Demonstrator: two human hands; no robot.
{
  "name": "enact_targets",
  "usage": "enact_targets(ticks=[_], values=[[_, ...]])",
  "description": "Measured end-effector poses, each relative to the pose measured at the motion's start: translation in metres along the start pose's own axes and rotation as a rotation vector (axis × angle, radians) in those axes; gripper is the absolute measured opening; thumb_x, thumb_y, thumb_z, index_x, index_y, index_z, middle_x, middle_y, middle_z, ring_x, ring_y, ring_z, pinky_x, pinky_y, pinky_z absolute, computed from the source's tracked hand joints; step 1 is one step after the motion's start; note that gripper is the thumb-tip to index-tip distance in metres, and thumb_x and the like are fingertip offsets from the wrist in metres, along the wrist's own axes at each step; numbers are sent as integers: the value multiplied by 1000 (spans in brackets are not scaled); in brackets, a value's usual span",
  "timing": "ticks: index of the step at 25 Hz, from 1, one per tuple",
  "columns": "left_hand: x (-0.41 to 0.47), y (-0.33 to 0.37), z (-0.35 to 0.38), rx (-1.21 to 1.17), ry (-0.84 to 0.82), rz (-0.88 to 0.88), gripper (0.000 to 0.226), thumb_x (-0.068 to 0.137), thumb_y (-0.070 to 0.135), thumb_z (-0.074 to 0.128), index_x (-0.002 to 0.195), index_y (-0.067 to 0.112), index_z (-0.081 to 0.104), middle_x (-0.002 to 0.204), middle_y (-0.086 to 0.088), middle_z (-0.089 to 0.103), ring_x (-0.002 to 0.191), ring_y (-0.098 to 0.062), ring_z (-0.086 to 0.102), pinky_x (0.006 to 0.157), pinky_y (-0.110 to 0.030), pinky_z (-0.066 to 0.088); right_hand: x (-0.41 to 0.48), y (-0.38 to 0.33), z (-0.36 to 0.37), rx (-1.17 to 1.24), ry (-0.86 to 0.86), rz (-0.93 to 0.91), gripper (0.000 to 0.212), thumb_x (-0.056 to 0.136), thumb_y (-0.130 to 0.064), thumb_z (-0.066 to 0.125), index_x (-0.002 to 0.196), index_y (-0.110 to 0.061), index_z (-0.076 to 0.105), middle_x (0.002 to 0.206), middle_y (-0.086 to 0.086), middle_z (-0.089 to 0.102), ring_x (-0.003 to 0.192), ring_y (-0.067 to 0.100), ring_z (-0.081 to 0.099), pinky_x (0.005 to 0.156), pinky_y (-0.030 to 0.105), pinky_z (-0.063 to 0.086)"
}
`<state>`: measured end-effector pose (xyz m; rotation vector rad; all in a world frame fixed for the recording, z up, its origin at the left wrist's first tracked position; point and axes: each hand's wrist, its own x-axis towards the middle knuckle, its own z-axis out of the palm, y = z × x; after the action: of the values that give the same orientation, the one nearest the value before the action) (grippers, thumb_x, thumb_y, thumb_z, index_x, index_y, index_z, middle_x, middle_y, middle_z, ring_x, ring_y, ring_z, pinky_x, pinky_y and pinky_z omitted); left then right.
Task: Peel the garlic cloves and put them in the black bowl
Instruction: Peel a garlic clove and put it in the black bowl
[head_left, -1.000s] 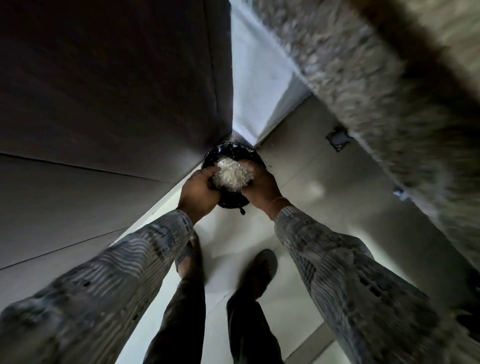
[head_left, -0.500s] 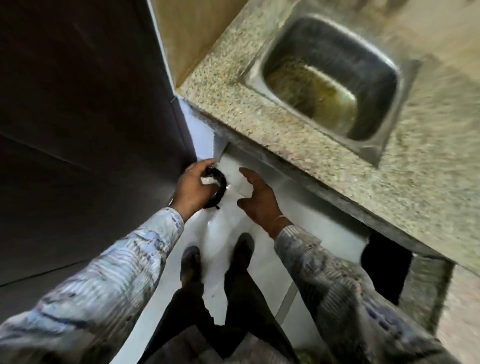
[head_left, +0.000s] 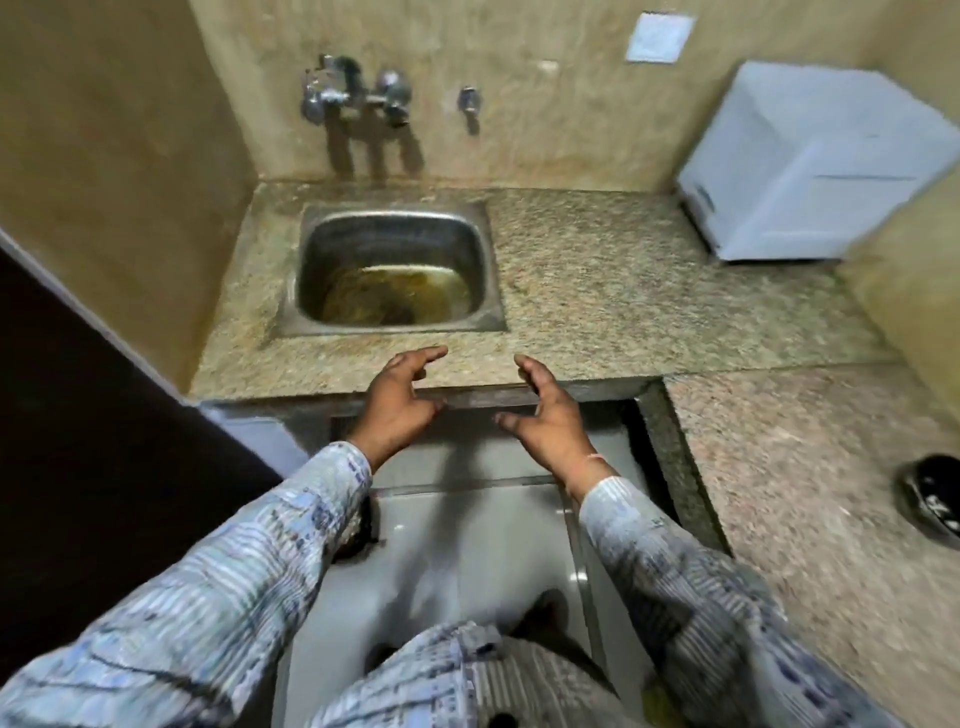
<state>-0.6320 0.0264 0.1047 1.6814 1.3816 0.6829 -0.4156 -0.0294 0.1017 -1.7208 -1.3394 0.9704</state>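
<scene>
- Head view: the left hand (head_left: 395, 410) hangs in the air just in front of the counter's (head_left: 623, 291) front edge. Its fingers are spread and lightly bent, and its grip is slack with nothing in it.
- The right hand (head_left: 545, 415) is beside it and apart from it, palm turned inward. Its fingers are also splayed, so its grip is loose and empty too.
- Both arms wear striped, patterned sleeves (head_left: 234, 582).
- The black bowl (head_left: 932, 499) stands on the right-hand arm of the speckled stone counter. It is well away from both hands and partly cut off by the frame edge.
- There is something pale on or in the bowl, but it is too blurred to tell whether it is garlic.
- A steel sink (head_left: 395, 212) is set into the counter straight ahead of the hands, and its bottom is stained brown.
- Metal taps (head_left: 358, 98) are fixed to the beige wall above the sink.
- A white box-shaped appliance (head_left: 810, 171) sits in the far right corner of the counter, and a pale wall plate (head_left: 658, 37) is above it.
- The grey tiled floor (head_left: 467, 545) shows below, between the arms.
</scene>
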Motion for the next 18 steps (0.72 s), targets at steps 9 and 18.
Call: enact_targets(ticks=[9, 18], values=[[74, 145, 199, 0, -342, 264, 70, 75, 31, 83, 139, 45, 58, 141, 9, 56, 119, -13, 61, 100, -38, 54, -28, 77, -205, 11, 336, 125, 85, 77, -8, 86, 150, -25, 47, 149, -8, 52, 136, 5, 46, 111, 10, 34], [97, 226, 400, 85, -640, 350, 76, 74, 11, 82, 136, 47, 58, 140, 8, 57, 119, -17, 61, 99, -42, 54, -76, 195, -350, -4, 558, 318, 79, 76, -18, 86, 147, -20, 52, 147, 1, 56, 135, 11, 51, 114, 31, 42]])
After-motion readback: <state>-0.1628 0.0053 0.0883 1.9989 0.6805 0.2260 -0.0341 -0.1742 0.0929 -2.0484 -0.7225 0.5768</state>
